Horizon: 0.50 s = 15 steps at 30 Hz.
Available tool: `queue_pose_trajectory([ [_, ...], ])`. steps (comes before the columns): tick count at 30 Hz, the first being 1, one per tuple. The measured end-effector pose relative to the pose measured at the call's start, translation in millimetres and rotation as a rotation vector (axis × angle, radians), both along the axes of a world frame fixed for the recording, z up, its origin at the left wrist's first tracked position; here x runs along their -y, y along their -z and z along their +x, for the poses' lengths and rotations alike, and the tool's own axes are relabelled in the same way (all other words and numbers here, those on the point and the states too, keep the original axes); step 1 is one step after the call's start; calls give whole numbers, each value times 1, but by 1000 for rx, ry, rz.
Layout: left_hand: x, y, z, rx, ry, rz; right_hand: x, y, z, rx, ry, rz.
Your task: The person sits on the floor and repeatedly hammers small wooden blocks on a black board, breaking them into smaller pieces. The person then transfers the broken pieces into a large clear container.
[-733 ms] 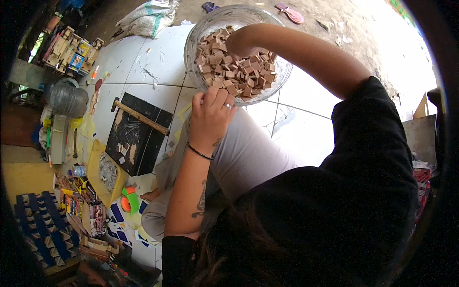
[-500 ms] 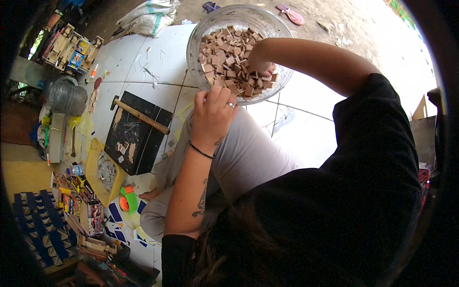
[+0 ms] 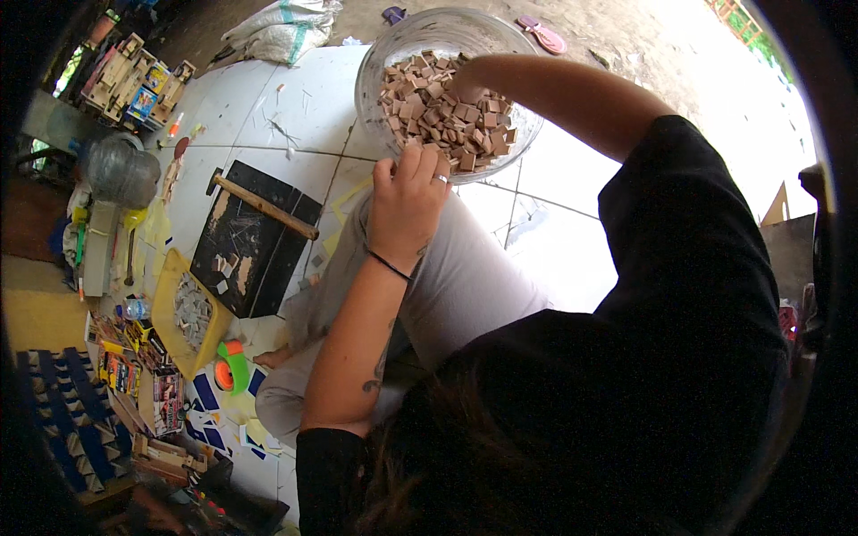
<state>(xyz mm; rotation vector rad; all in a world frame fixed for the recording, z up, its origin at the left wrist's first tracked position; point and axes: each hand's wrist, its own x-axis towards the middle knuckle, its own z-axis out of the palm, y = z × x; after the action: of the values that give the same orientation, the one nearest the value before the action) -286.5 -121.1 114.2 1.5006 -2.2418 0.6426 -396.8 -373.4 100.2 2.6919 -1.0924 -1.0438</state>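
A large clear basin (image 3: 366, 94) stands on the tiles in front of me, partly filled with small brown square pieces (image 3: 438, 112). My left hand (image 3: 404, 205), with a ring and a dark wristband, has its fingers bent over the basin's near rim. Inside, towards the far right of the heap, is my right hand (image 3: 471, 83). Its fingers are hidden by the hand itself and the pieces, so what they hold cannot be made out.
To the left, a hammer (image 3: 268, 209) lies across a black block (image 3: 255, 259) with scattered nails and bits. Beside it sits a yellow tray (image 3: 214, 332) of grey pieces (image 3: 190, 308), near a green-and-orange tape roll (image 3: 234, 366). White sacks (image 3: 286, 34) and a pink sandal (image 3: 543, 37) lie beyond.
My right hand has moved up and left, deeper towards the far side of the heap. My left hand stays at the near rim.
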Motion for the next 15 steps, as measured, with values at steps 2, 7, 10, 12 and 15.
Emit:
queue_pose_trajectory([
  [2, -1, 0, 0, 66, -9, 12, -34, 7, 14, 143, 193, 16],
  [7, -3, 3, -1, 98, 30, 35, -98, -5, 25, 493, 332, 6],
  [10, -1, 5, -2, 94, 63, -35, -84, -39, -10, 786, 307, -66],
  [12, 1, 5, -4, 94, 75, -138, -69, -48, -26, 325, 192, -220],
  [15, 0, 5, -3, 94, 74, -129, -60, -26, -28, -342, 45, -53],
])
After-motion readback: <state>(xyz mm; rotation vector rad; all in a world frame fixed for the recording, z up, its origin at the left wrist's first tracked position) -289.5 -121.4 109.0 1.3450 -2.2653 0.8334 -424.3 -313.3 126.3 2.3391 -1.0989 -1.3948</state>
